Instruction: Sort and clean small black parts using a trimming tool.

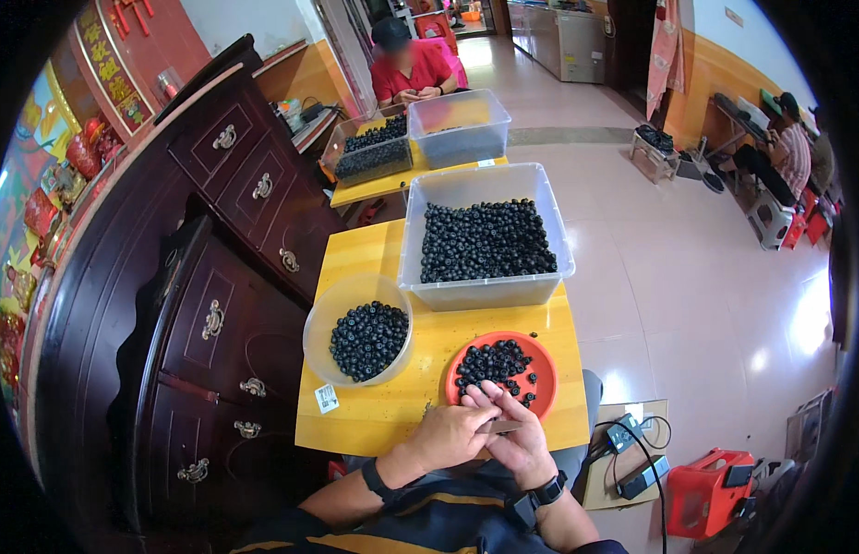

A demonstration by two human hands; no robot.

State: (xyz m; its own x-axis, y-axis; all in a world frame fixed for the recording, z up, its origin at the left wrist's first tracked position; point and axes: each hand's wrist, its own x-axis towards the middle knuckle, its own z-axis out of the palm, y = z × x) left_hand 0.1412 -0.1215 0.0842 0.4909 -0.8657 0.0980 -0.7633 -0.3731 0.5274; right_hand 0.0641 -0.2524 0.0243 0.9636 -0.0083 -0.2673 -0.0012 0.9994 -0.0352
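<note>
My hands meet over the near rim of a red plastic bowl (546,355) of dark blueberries (492,362). My left hand (448,434) is closed, its fingertips against the other palm, and seems to grip a thin, flat, blade-like piece (501,427) whose handle, if any, is hidden. My right hand (522,448) is turned palm up beneath it, fingers stretched toward the bowl; any berry between the hands is hidden. A round translucent tub (316,337), partly filled with blueberries, is left of the bowl. Beyond them a large clear bin (489,295) holds many more.
Everything rests on a yellow wooden table (355,420). A dark wooden cabinet (222,277) borders it on the left. Another person (415,78) sits at a farther table with a bin of berries (374,148). Cables, a power strip (623,432) and a red stool (711,489) are at right.
</note>
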